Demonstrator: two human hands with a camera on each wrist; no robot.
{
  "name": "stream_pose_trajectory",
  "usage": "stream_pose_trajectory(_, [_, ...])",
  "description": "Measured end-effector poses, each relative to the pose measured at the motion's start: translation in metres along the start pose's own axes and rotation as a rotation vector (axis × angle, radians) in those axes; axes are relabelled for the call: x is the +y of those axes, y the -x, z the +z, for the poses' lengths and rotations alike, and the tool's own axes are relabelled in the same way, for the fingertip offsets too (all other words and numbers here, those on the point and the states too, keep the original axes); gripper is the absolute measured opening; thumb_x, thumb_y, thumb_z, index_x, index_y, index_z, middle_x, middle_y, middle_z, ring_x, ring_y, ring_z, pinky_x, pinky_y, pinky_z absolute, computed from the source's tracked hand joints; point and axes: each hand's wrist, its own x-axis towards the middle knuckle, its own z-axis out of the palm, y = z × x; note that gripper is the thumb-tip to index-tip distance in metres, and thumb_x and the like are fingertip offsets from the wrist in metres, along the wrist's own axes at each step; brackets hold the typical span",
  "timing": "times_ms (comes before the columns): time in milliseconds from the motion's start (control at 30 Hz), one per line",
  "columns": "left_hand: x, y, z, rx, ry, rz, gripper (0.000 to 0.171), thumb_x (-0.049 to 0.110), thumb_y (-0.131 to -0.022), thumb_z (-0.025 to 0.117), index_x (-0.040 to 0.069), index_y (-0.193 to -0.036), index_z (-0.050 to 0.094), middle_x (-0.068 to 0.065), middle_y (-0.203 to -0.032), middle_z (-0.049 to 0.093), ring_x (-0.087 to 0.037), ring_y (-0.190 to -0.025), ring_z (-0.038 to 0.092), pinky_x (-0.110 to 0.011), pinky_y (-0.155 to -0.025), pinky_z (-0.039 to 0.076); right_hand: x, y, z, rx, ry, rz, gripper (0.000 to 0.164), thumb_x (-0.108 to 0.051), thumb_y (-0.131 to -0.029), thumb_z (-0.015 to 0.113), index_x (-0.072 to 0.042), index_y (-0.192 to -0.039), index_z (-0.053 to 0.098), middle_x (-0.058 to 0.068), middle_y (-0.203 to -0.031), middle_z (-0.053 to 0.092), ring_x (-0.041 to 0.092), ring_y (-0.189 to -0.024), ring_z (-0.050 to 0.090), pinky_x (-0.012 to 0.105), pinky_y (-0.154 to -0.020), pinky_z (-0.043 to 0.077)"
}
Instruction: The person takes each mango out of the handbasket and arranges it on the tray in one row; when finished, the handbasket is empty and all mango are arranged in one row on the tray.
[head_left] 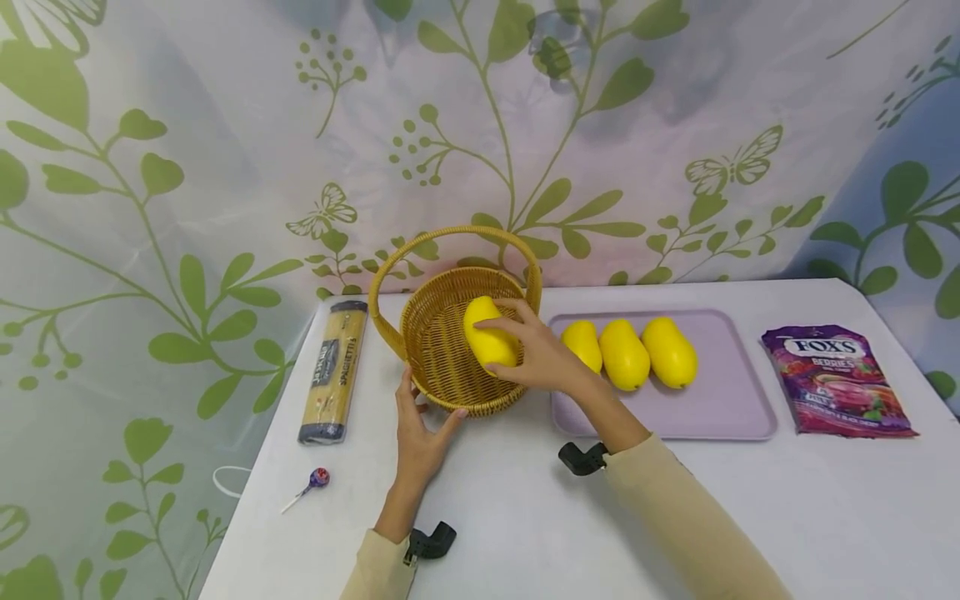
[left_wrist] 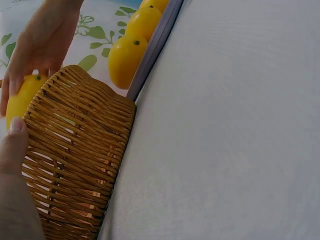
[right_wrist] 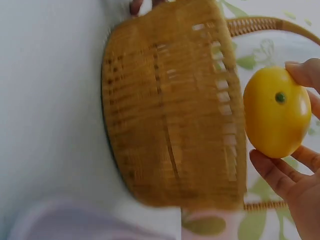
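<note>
My right hand (head_left: pixel 540 354) grips a yellow mango (head_left: pixel 489 340) between thumb and fingers, over the opening of a woven basket (head_left: pixel 437 346). In the right wrist view the held mango (right_wrist: pixel 275 117) shows its green stem spot, close above the basket rim. My left hand (head_left: pixel 422 437) holds the basket at its near left side, with the thumb on the rim and the fingers along the wall. The basket stands upright with its tall handle (head_left: pixel 457 231) raised. Three more mangoes (head_left: pixel 625 356) lie in a row on a lilac tray (head_left: pixel 731 392).
A spaghetti pack (head_left: pixel 335 375) lies left of the basket, with a wrapped lollipop (head_left: pixel 318 477) nearer me. At the far right is a purple Fox's berries bag (head_left: pixel 838 382). A leaf-patterned curtain (head_left: pixel 247 192) hangs behind the white table (head_left: pixel 502 508).
</note>
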Motion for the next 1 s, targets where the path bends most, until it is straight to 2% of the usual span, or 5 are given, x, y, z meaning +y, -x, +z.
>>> stream_pose_trajectory(233, [0.000, -0.001, 0.001, -0.012, 0.011, -0.014, 0.107, 0.032, -0.081, 0.081, 0.012, -0.158, 0.010, -0.017, -0.153, 0.031, -0.030, -0.129, 0.045, -0.043, -0.090, 0.045, 0.011, 0.027, -0.031, 0.057, 0.008, 0.045, 0.055, -0.027, -0.082, 0.079, -0.025, -0.134, 0.059, 0.010, -0.154, 0.030, 0.032, -0.124, 0.050, 0.050, -0.090, 0.051])
stream_pose_trajectory(367, [0.000, 0.000, 0.001, -0.005, 0.012, -0.023, 0.107, 0.032, -0.080, 0.082, 0.012, -0.158, 0.011, -0.017, -0.154, 0.030, -0.032, -0.130, 0.044, -0.043, -0.091, 0.046, 0.015, 0.037, -0.039, 0.062, 0.013, 0.047, 0.055, -0.023, -0.081, 0.080, -0.023, -0.132, 0.060, 0.011, -0.153, 0.031, 0.033, -0.119, 0.053, 0.050, -0.092, 0.050])
stream_pose_trajectory(667, [-0.002, 0.001, 0.000, -0.007, 0.018, -0.017, 0.106, 0.031, -0.081, 0.081, 0.010, -0.158, 0.010, -0.017, -0.156, 0.028, -0.033, -0.132, 0.043, -0.045, -0.092, 0.045, 0.013, 0.060, -0.055, 0.075, 0.081, 0.042, 0.058, -0.021, -0.078, 0.081, -0.025, -0.132, 0.060, 0.008, -0.153, 0.031, 0.034, -0.126, 0.048, 0.052, -0.095, 0.048])
stream_pose_trajectory(800, [0.002, -0.001, 0.000, -0.012, 0.022, -0.015, 0.107, 0.031, -0.081, 0.081, 0.010, -0.158, 0.010, -0.017, -0.155, 0.028, -0.034, -0.131, 0.043, -0.046, -0.092, 0.045, 0.021, 0.076, -0.076, 0.117, 0.120, 0.059, 0.059, -0.014, -0.076, 0.082, -0.021, -0.131, 0.061, 0.011, -0.153, 0.032, 0.036, -0.123, 0.051, 0.053, -0.091, 0.050])
stream_pose_trajectory(1000, [0.003, -0.001, -0.002, -0.016, 0.018, -0.034, 0.108, 0.030, -0.080, 0.082, 0.010, -0.158, 0.010, -0.018, -0.154, 0.029, -0.034, -0.129, 0.044, -0.044, -0.091, 0.045, 0.045, 0.104, -0.111, 0.184, 0.196, 0.114, 0.060, -0.005, -0.074, 0.083, -0.012, -0.129, 0.061, 0.019, -0.151, 0.032, 0.043, -0.114, 0.054, 0.062, -0.089, 0.048])
